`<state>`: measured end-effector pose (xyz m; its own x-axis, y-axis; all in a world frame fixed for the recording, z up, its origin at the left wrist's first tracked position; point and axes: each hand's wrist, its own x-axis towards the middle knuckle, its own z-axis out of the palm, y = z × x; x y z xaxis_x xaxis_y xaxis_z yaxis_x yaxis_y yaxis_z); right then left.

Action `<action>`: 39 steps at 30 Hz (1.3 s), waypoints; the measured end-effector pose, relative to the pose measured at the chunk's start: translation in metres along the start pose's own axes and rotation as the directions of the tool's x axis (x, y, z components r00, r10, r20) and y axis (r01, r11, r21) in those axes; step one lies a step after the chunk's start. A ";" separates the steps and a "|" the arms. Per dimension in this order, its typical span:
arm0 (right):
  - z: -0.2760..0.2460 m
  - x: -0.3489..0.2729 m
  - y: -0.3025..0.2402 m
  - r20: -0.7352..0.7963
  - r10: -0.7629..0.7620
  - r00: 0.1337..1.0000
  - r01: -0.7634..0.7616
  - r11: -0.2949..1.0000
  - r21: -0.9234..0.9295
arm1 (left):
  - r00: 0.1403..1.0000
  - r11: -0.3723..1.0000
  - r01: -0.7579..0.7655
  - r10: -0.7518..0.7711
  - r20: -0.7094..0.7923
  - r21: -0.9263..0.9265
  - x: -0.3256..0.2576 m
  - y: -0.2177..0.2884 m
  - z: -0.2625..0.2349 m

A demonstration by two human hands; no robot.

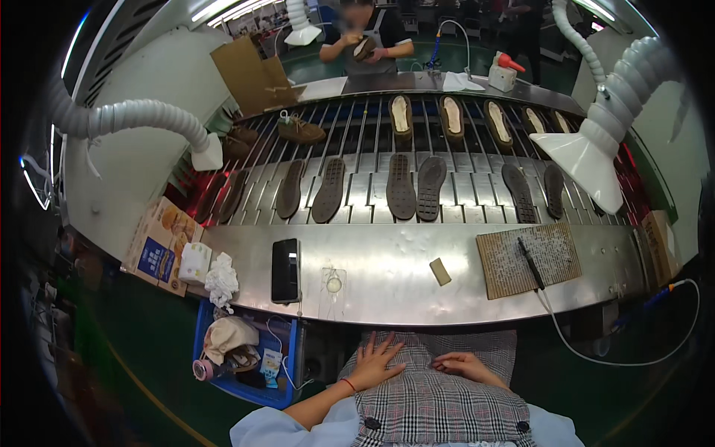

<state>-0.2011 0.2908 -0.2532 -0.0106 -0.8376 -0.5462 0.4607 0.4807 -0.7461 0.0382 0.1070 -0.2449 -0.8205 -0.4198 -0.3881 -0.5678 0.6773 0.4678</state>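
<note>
My left hand point(375, 363) lies flat with fingers spread on my plaid lap point(432, 402), below the steel bench edge. My right hand point(463, 366) rests beside it on the same cloth, fingers loosely together. Neither holds anything. Nearest on the steel bench point(387, 257) are a black phone point(285, 270), a small round item on a clear sheet point(333, 284) and a tan block point(440, 271). Dark shoe soles point(415, 187) lie in pairs on the slatted conveyor point(357, 201) beyond.
A perforated brown board point(521, 262) with a black corded tool point(531, 262) lies at the right. White extraction hoses hang at the left point(141, 119) and right point(596, 141). A blue bin point(249, 354) sits at lower left. Across the conveyor a person point(365, 41) handles a shoe.
</note>
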 end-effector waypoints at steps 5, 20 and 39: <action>-0.023 0.033 0.037 -0.120 -0.046 0.992 0.037 0.997 -0.075 | 0.997 0.999 0.024 -0.022 -0.073 0.028 0.009 0.007 0.001; -0.029 0.045 0.036 -0.453 -0.299 0.840 0.183 0.942 -0.282 | 0.993 0.993 0.079 -0.072 -0.091 0.082 0.019 -0.001 0.002; -0.058 0.069 0.058 -0.517 -0.079 0.852 0.356 0.811 0.464 | 0.995 0.991 0.036 -0.023 -0.101 0.126 0.023 -0.002 -0.011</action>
<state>-0.2266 0.2761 -0.3567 -0.5041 -0.6177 -0.6036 0.7815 -0.0289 -0.6232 0.0196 0.0889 -0.2458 -0.8098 -0.4942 -0.3163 -0.5838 0.7327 0.3498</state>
